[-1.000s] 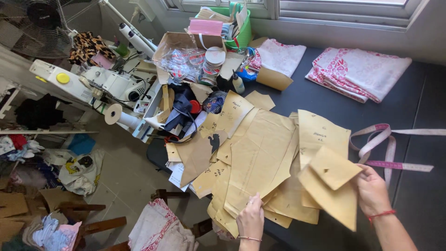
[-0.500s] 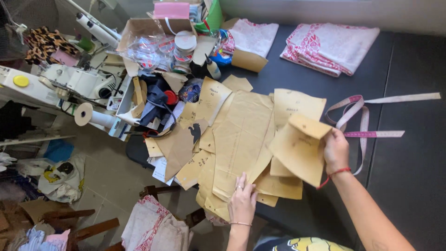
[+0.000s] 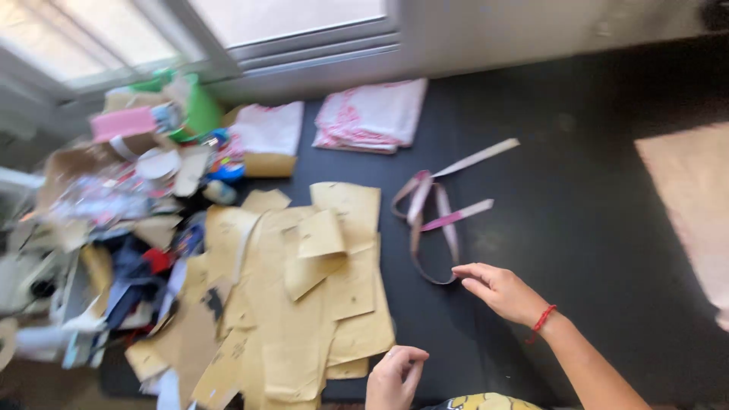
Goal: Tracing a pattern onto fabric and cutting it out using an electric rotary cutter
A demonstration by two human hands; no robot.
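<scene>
— What does the right hand (image 3: 503, 291) hold?
— Nothing; its fingers are spread, tips touching the pink-and-white fabric strip (image 3: 433, 220) looped on the black table (image 3: 577, 228).
— The left hand (image 3: 395, 376)?
— Loosely curled, empty, beside the brown paper pattern pieces (image 3: 304, 304).

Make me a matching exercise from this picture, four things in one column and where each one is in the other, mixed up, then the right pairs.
Things:
1. Pink and white fabric strip
2. Brown paper pattern pieces
3. Folded white cloth with red print
4. Green container

Places:
A. Under the window, at the far edge of the black table
B. In the clutter at the far left corner
C. Heaped left of the left hand
D. At the fingertips of the right hand

Pairs: 1-D, 2-C, 3-A, 4-B
</scene>
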